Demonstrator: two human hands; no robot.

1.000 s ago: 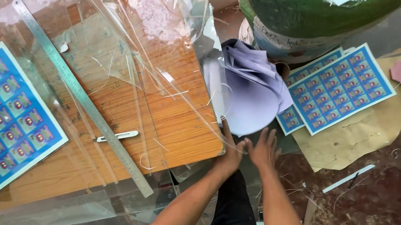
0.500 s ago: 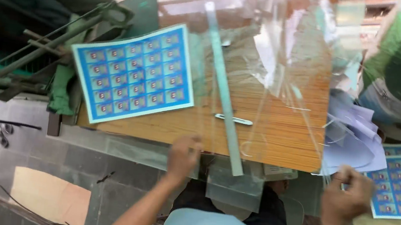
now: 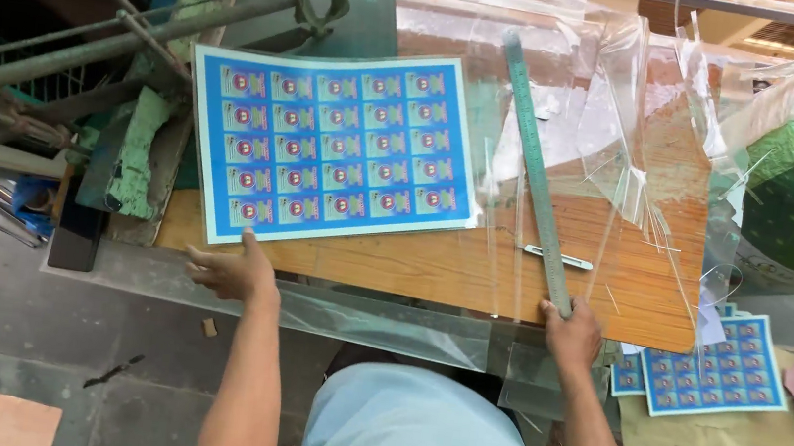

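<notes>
Wooden board [image 3: 432, 267] bears one ruler [image 3: 535, 169], one sheet [image 3: 331, 143].

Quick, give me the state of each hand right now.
Left hand: open, fingers resting on the near edge of the wooden board, just below the blue printed sheet.
Right hand: closed on the near end of the long metal ruler.

The printed sheet [image 3: 334, 148] lies on the wooden board [image 3: 471, 271], left of centre. The metal ruler [image 3: 536, 174] runs top to bottom, right of the sheet. A small blade [image 3: 558, 259] lies beside the ruler's lower end. More printed sheets [image 3: 714, 367] lie at lower right, below the board.
</notes>
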